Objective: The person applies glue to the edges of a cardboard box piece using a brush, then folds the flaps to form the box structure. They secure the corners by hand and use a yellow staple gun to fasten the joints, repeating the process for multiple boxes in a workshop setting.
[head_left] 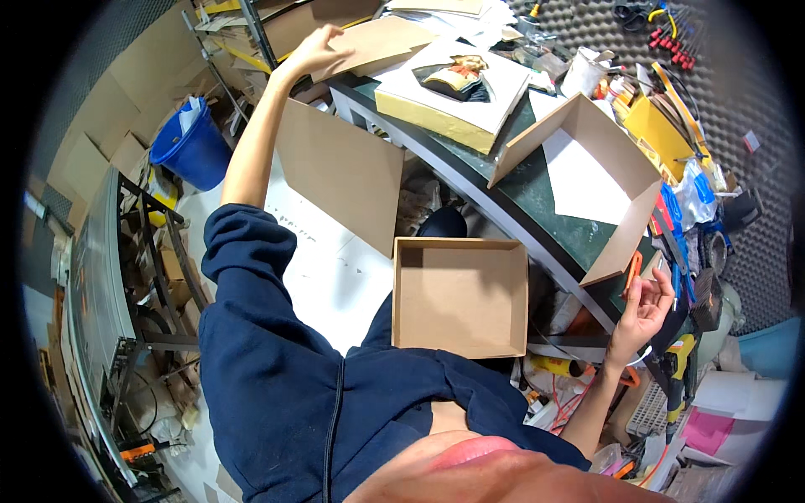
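Note:
My left hand point(314, 55) is stretched out to the far left, fingers apart, by the edge of a flat brown cardboard sheet point(377, 42); whether it touches the sheet I cannot tell. At the right, my right hand point(644, 312) grips an orange utility knife point(634, 270) between thumb and fingers, pointing upward. An open, shallow cardboard box point(459, 298) rests on my lap. Beyond it on the workbench stands a bent cardboard strip point(616, 155), forming upright walls around a white sheet point(583, 180). Another large cardboard panel point(344, 176) leans against the bench's left side.
A white-topped yellow foam block point(436, 117) with a painted figurine point(457, 77) in it sits on the green workbench point(537, 197). Tools and clutter crowd the bench's right end. A blue bucket point(193, 147) and a metal-framed table point(105, 293) stand at the left.

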